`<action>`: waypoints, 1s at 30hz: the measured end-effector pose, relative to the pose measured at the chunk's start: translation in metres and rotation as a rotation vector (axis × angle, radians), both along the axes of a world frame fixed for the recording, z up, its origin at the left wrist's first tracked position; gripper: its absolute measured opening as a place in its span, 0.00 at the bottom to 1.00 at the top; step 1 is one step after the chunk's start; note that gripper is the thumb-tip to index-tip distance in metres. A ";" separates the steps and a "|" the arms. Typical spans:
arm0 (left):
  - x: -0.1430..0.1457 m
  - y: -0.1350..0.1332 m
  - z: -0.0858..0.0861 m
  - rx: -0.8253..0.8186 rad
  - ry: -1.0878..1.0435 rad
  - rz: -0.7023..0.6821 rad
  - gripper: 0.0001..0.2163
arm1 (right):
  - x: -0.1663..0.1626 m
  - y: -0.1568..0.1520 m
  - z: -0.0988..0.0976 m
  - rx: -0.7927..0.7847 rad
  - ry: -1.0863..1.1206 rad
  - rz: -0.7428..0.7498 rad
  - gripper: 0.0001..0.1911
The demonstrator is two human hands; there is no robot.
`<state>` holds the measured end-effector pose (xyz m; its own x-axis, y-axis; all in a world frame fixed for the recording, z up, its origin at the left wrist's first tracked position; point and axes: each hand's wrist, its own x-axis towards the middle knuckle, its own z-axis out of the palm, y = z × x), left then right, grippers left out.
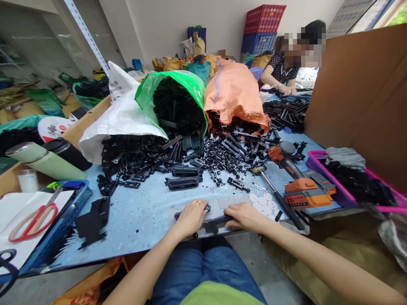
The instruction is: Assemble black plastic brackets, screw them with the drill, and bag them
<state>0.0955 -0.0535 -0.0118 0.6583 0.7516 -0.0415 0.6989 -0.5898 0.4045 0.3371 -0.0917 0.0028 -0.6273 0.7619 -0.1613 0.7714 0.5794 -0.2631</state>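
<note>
At the table's front edge, a long black plastic bar (218, 221) lies between my two hands. My left hand (192, 216) is closed over black plastic parts at the left, with a rounded end (207, 207) showing beside its fingers. My right hand (244, 215) has its fingers curled onto the bar's right end; the thumb is low against it. Just beyond my hands lie a clear flat sheet (233, 201) and several white discs (265, 204). Finished-looking black bar pieces (182, 183) rest farther up the table.
Open white (127, 114), green (171, 78) and orange (235, 91) sacks spill black parts and screws across the blue table (133, 220). A cordless drill (305, 192) and a hammer-like tool (282, 203) lie right, near a pink basket (343, 186). Scissors (34, 222) lie left. A co-worker (286, 67) sits behind.
</note>
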 end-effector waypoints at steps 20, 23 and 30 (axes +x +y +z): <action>0.002 0.002 0.003 -0.048 -0.018 0.009 0.15 | -0.021 0.004 -0.006 0.107 -0.143 -0.038 0.20; 0.003 -0.002 0.006 -0.027 -0.043 0.043 0.24 | -0.026 -0.001 0.000 0.159 -0.147 -0.078 0.19; 0.001 -0.011 0.002 0.080 -0.129 0.096 0.24 | -0.037 -0.011 0.022 0.312 -0.173 -0.118 0.13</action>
